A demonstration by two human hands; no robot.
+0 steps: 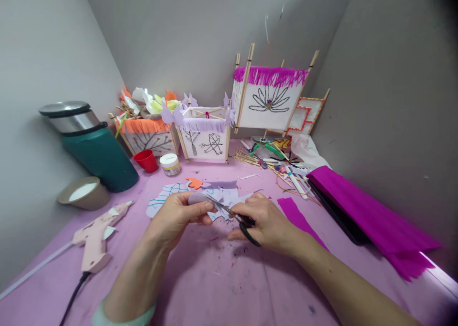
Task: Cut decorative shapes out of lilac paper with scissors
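Note:
Between the thumb and fingers of my left hand (181,216) is a small piece of lilac paper (200,198). My right hand (263,219) grips black-handled scissors (246,228), whose blades point left and meet the paper's edge. Just beyond both hands lie lilac paper scraps (222,192), a white piece with blue lines (166,195) and an orange paper cutout (194,183). Part of the scrap pile is hidden behind my hands.
A pink glue gun (95,235), beige cup (86,195) and teal tumbler (96,149) stand at left. Behind are a red cup (146,161), a white jar (170,165) and decorated paper lanterns (203,142). Magenta crepe paper (372,211) lies at right beside sticks and markers (296,183).

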